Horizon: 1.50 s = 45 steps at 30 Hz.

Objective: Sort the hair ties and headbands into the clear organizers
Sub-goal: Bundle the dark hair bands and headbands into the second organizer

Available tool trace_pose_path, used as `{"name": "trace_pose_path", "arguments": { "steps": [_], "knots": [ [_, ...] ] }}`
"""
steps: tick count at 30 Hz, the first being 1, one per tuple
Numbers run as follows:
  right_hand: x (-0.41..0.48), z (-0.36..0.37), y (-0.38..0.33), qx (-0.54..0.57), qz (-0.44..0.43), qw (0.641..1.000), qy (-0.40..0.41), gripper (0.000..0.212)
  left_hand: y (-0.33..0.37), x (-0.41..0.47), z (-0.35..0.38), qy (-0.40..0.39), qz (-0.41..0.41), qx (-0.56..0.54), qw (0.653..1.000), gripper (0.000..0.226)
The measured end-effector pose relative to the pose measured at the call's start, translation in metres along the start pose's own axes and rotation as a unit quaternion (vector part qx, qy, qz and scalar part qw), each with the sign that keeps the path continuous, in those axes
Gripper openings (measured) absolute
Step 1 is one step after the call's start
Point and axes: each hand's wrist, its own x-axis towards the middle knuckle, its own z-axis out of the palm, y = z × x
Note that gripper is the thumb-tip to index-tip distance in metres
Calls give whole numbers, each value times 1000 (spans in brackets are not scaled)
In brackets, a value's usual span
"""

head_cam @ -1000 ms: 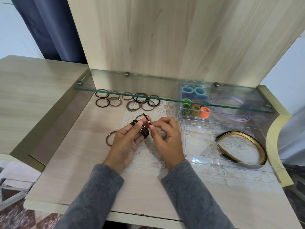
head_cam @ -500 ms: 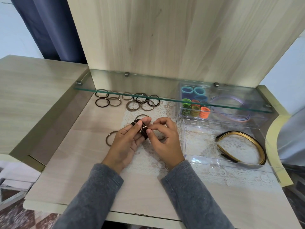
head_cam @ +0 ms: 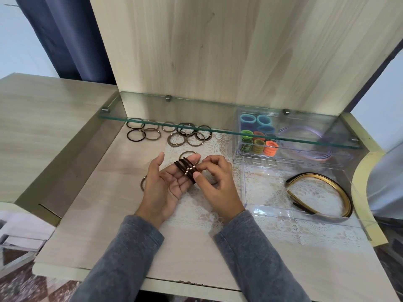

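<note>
Over the lace mat (head_cam: 192,207), thin brown elastic ties (head_cam: 186,170) across straight fingers (head_cam: 193,159) of left hand (head_cam: 165,188), right hand (head_cam: 218,186) pinching them.

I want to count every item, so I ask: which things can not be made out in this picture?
Head view:
- Dark hair ties on left hand: count unsure, right hand pinches and covers one end.
- Brown tie: mostly behind left hand.
- Purple headbands: blurred through glass shelf.
</note>
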Motion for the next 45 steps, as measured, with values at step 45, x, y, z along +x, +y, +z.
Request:
{"name": "trace_pose_path", "arguments": {
  "steps": [45],
  "knots": [
    [-4,-109,-54,-404,-204,880,-143,32,47,0,43,-114,-210,235,942,34]
  ]
}}
